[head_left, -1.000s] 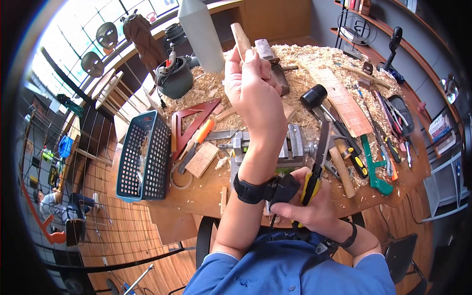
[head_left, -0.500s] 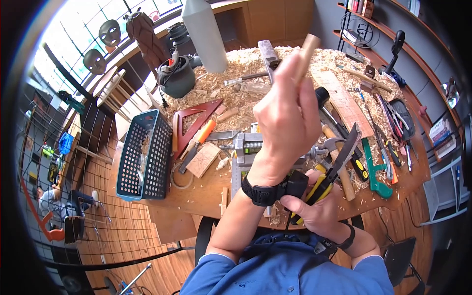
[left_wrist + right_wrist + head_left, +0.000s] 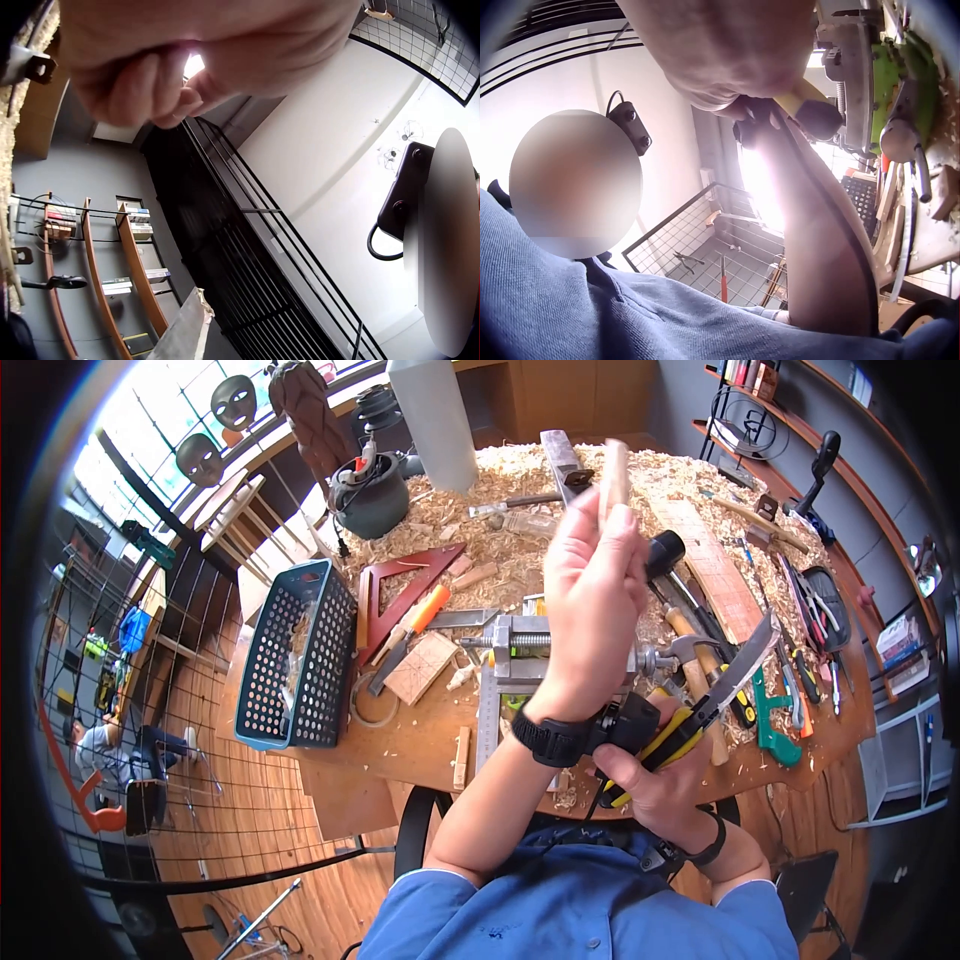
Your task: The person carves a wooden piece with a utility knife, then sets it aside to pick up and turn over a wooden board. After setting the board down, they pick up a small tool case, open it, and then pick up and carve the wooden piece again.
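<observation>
My left hand (image 3: 597,600) is raised over the bench and pinches a small pale wooden stick (image 3: 616,472), which points upward from the fingertips. In the left wrist view, the left hand (image 3: 202,60) has its fingers curled. Below, close to the left wrist strap, my right hand (image 3: 665,775) grips a knife with a yellow and black handle (image 3: 668,738). Its long dark blade (image 3: 742,660) slants up and to the right. The blade's pale end (image 3: 187,330) also shows low in the left wrist view. In the right wrist view, the right hand (image 3: 727,52) covers most of the handle.
A metal vise (image 3: 515,645) sits at the bench front behind the left forearm. Left of it are a perforated basket (image 3: 335,670), a red set square (image 3: 415,585) and a wood block (image 3: 420,668). A mallet (image 3: 665,553), green-handled saw (image 3: 775,735) and shavings lie right.
The left hand has swung right with the wooden stick, turning its palm side more into view. The knife has tilted further to the right in the right hand.
</observation>
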A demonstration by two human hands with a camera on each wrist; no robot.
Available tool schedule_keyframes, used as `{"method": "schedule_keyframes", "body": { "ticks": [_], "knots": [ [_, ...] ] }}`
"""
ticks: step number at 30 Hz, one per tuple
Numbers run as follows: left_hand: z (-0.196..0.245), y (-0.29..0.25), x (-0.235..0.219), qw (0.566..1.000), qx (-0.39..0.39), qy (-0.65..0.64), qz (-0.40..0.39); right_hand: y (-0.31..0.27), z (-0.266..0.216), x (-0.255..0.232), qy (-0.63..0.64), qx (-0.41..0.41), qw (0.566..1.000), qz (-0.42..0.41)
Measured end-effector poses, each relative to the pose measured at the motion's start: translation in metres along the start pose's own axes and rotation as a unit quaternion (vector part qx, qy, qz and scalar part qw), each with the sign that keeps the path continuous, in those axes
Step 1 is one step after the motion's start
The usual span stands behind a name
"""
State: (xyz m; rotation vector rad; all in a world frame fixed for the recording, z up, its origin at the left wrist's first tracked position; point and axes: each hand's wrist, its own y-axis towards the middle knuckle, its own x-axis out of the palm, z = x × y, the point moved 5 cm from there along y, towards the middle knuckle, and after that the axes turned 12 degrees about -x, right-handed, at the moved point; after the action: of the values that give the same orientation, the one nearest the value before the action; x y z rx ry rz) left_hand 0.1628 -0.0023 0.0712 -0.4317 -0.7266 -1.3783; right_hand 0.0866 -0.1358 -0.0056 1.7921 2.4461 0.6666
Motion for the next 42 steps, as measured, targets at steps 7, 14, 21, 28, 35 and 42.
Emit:
{"method": "schedule_keyframes", "body": {
  "ticks": [7, 14, 21, 28, 35, 42],
  "knots": [
    [0.013, -0.007, -0.002, 0.95, 0.222, 0.206, 0.074, 0.001, -0.001, 0.002, 0.001, 0.031, 1.0, -0.002],
    [0.024, -0.021, -0.012, 0.971, 0.114, 0.178, 0.111, 0.017, 0.001, -0.01, 0.04, -0.001, 0.999, 0.001],
    [-0.013, -0.068, -0.006, 0.955, -0.063, 0.29, -0.008, 0.108, -0.014, -0.034, 0.15, 0.039, 0.979, 0.132],
    [-0.043, -0.087, 0.008, 0.933, -0.185, 0.297, -0.088, 0.159, -0.025, -0.043, 0.15, -0.042, 0.974, 0.163],
    [-0.086, -0.097, -0.015, 0.946, -0.112, 0.298, -0.069, 0.174, -0.029, -0.046, 0.224, -0.077, 0.947, 0.216],
    [-0.095, -0.103, 0.003, 0.935, -0.279, 0.212, 0.049, 0.178, -0.036, -0.038, 0.192, -0.094, 0.938, 0.273]
  ]
}}
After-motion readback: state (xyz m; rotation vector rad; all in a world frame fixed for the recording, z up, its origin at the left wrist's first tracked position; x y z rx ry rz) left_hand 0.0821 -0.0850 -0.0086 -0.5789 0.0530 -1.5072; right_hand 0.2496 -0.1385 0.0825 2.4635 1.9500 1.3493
